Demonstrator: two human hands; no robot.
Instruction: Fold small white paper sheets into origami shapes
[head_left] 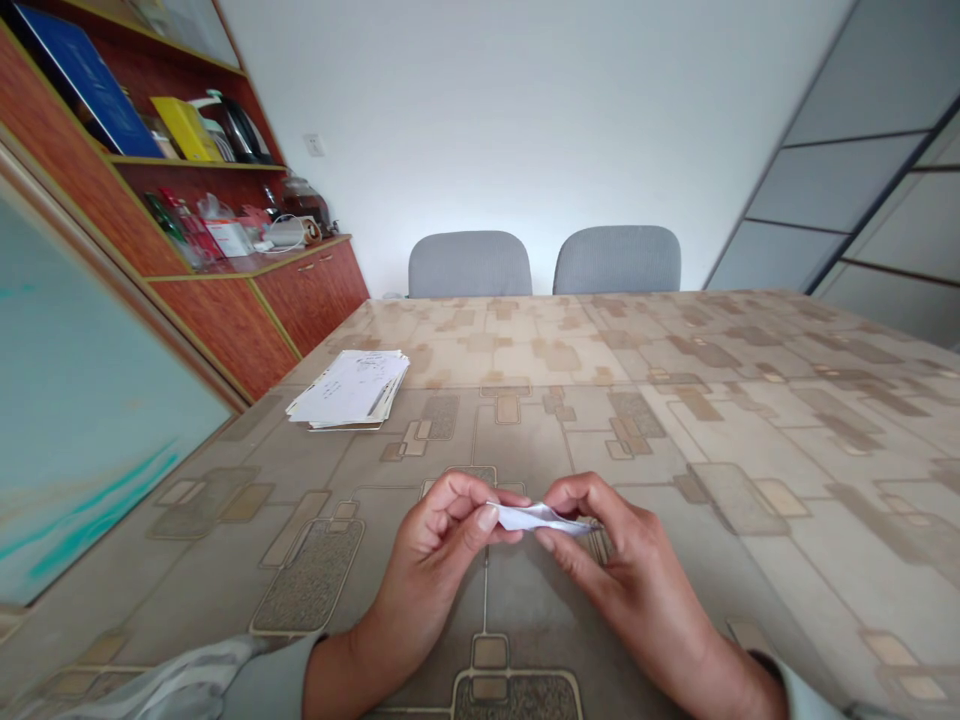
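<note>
Two bare hands pinch one narrow folded strip of white paper [540,518] between them, low over the counter [697,430]. The left hand [439,565] curls its fingers inward, its thumb pressed against the strip's left end, while the right hand [630,560] grasps the other end between thumb and fingertips. The paper is creased lengthwise into a thin, slightly crumpled band with sharp folds.

The counter has a smooth, faintly glossy cover, printed with tan and brown rounded rectangles joined by thin outlines. Up the counter and to the left lies a loose stack of white papers [349,390], its edges uneven and its top sheet marked with small dark writing or print. Beyond the far edge, two grey upholstered chairs [469,265] show their rounded backs against a white wall [510,130]. To the left, a reddish wood-veneer cabinet [315,295] with pale gold trim holds bottles [176,230], a glass jar [304,198], a yellow box [184,128] and a blue binder [86,90].
</note>
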